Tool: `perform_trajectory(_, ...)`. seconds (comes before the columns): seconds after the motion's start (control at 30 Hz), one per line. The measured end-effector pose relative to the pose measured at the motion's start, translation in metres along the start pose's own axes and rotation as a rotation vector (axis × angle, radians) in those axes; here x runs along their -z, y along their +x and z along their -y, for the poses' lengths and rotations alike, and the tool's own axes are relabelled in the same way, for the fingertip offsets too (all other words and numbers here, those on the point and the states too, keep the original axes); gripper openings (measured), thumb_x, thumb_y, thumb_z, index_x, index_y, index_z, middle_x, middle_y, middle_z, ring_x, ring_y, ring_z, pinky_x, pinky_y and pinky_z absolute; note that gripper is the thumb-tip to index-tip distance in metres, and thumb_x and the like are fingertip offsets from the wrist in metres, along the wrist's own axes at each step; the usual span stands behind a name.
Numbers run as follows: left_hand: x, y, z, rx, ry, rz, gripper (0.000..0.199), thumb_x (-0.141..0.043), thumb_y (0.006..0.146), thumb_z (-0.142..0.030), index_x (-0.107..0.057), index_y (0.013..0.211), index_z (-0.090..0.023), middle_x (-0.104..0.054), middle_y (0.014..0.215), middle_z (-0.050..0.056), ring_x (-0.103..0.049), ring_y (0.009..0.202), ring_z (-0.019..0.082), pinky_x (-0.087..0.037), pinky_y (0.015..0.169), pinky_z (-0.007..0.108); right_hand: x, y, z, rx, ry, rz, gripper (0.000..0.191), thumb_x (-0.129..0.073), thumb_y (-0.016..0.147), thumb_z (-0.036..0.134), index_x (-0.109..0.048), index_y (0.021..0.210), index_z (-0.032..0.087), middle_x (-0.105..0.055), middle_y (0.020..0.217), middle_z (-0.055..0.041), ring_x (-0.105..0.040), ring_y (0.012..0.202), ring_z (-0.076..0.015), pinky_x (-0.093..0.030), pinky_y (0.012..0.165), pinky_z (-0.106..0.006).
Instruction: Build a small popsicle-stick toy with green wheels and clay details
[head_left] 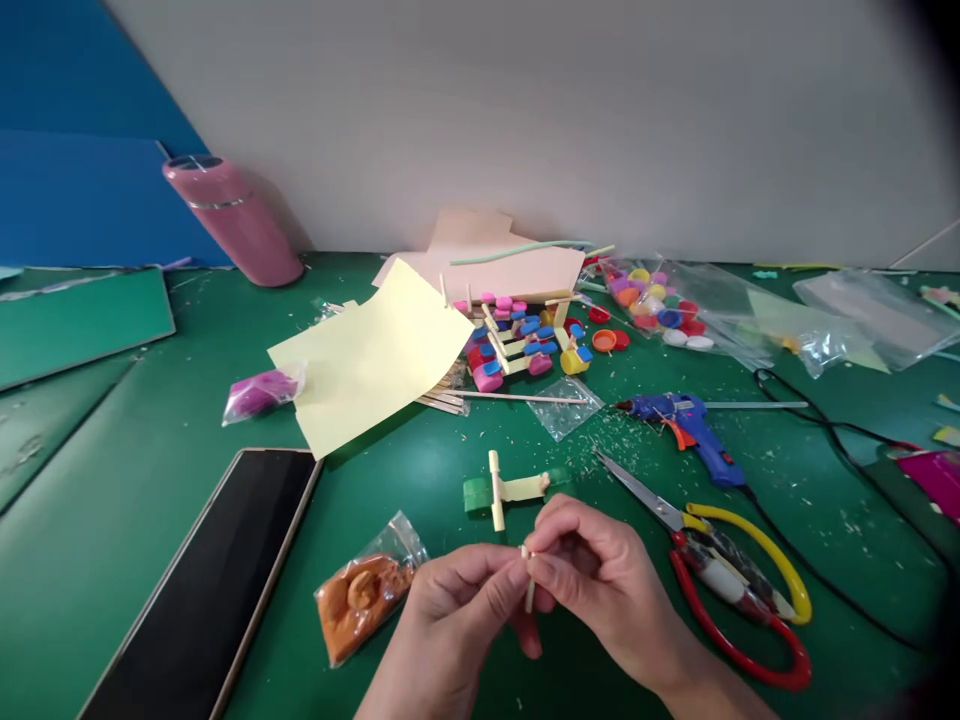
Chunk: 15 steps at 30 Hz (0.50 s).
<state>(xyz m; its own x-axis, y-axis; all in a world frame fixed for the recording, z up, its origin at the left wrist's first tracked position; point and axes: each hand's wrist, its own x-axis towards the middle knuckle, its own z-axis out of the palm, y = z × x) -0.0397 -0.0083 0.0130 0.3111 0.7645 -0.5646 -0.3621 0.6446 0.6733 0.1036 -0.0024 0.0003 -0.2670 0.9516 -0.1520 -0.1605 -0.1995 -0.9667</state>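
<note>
Both hands meet at the lower middle of the view. My left hand point(469, 610) pinches a short pale stick point(530, 597) between thumb and finger. My right hand point(596, 565) is closed on the same stick, its fingertips touching those of the left. Just beyond the hands lies a small assembly point(521, 488) of cream paper strip and rolled cream paper, with a green round piece at its left end. An orange lump in a clear bag point(364, 595) is left of my left hand. Scissors point(712, 560) with red and yellow handles lie open to the right.
A phone point(202, 590) lies at the left, near yellow paper point(375, 350). Behind are small colourful models point(517, 345) and bagged caps point(660, 300). A blue glue gun point(694, 430) with a black cord is at right. A pink bottle point(236, 220) stands back left.
</note>
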Motion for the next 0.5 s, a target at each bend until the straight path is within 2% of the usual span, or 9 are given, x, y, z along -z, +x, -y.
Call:
perform_trajectory(0.13, -0.004, 0.004, 0.000, 0.008, 0.022, -0.003, 0.021, -0.071, 0.066, -0.034, -0.068, 0.062, -0.013, -0.060, 0.059, 0.002, -0.051, 0.047, 0.010, -0.038, 0.046, 0.022, 0.007, 0.000, 0.002, -0.080, 0.063, 0.026, 0.010, -0.065, 0.078, 0.024, -0.059, 0.085, 0.020, -0.055, 0.064, 0.0043, -0.058, 0.057, -0.0088, -0.045, 0.053, -0.018)
perform_trajectory(0.3, -0.006, 0.007, 0.004, 0.003, 0.000, 0.018, 0.019, -0.070, 0.067, -0.031, -0.067, 0.062, -0.013, -0.061, 0.057, 0.002, -0.051, 0.046, 0.009, -0.038, 0.045, 0.021, 0.016, 0.002, 0.009, -0.113, -0.077, 0.104, 0.013, -0.063, 0.079, 0.027, -0.061, 0.087, 0.016, -0.061, 0.064, 0.0001, -0.058, 0.062, -0.0110, -0.045, 0.058, -0.022)
perform_trajectory(0.5, -0.014, 0.010, 0.003, -0.046, 0.021, 0.080, 0.021, -0.067, 0.071, -0.030, -0.067, 0.063, -0.011, -0.064, 0.061, 0.004, -0.051, 0.046, 0.008, -0.038, 0.049, 0.021, 0.026, 0.006, 0.016, -0.047, -0.057, 0.156, 0.011, -0.060, 0.081, 0.027, -0.059, 0.077, 0.017, -0.061, 0.062, 0.0015, -0.060, 0.059, -0.0107, -0.047, 0.058, -0.023)
